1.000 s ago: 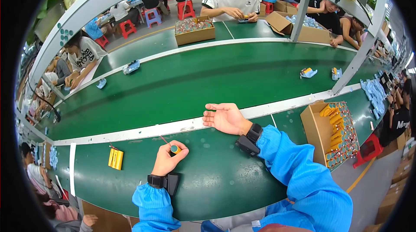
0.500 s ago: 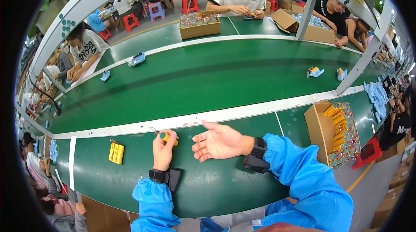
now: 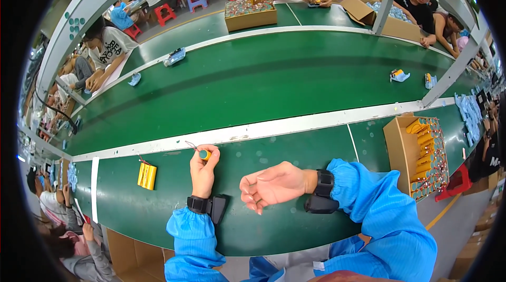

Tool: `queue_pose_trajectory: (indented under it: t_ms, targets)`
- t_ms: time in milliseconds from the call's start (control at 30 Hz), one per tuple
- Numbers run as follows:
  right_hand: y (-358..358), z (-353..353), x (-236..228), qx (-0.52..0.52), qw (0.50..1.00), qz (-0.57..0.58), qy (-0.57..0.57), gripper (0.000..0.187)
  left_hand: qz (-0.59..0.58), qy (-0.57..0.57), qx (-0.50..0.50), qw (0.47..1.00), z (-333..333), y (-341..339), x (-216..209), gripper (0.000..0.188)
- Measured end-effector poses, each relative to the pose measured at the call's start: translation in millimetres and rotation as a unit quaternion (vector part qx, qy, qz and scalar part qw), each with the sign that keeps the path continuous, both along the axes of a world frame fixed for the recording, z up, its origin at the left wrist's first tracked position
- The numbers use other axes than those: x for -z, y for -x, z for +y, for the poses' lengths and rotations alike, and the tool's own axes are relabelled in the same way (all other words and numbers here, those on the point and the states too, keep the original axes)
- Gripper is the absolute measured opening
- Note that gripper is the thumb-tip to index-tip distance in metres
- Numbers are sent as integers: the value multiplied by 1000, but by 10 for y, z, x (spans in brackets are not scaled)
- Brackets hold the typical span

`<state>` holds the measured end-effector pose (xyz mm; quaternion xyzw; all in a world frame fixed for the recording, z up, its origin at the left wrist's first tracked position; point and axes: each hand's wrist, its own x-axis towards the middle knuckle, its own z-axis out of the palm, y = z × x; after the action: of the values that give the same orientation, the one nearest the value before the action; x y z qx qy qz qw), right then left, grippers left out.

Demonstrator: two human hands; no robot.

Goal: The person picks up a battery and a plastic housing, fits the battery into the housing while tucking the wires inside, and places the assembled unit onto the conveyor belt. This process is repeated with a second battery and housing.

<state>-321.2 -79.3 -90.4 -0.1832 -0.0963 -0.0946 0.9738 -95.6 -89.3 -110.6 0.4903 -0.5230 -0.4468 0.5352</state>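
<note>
Between the thumb and fingers of my left hand (image 3: 201, 179) is a yellow battery pack (image 3: 204, 154). One end of it points up, and thin wires trail toward the white rail. Most of the pack is hidden by the hand. My right hand (image 3: 278, 184) hovers over the green bench to the right, palm turned inward. Its fingers are loosely bent and apart, with nothing in them. Left of my left hand, a second yellow battery pack (image 3: 147, 176) of several cells side by side lies on the bench, wires at its top.
A cardboard box (image 3: 398, 150) full of yellow battery packs stands at the right. Beyond the white rail (image 3: 242, 137) runs a green conveyor belt (image 3: 253, 87) carrying a few blue-wrapped pieces. A white strip (image 3: 95, 190) crosses the bench at left. Co-workers sit across the belt.
My right hand has turned and lowered slightly, its thumb now drawn in and its fingers more bent. The left hand keeps its grip on the battery pack. The whole view has shifted a little.
</note>
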Motion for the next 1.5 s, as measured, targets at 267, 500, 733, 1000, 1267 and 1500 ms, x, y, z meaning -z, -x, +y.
queue_pose_trajectory:
  t_ms: [267,500,733,1000,1267,1500]
  targets:
    - [-49,27,241,68,982,118,-132,39,-24,-13,-7,1000,-33,40,11,6]
    - [-61,71,280,68,981,104,-151,36,-26,-11,-12,1000,-47,67,0,8]
    - [-6,114,158,74,986,78,-127,31,-41,-13,-30,999,-60,54,-28,9]
    - [-42,139,241,52,991,38,-115,27,-1,-19,-43,999,-14,34,-13,15]
    - [-13,117,81,142,978,82,-127,24,-14,-39,-26,999,-19,15,-50,18]
    - [-20,110,76,166,964,151,-143,21,-4,-44,-23,999,1,34,-50,17]
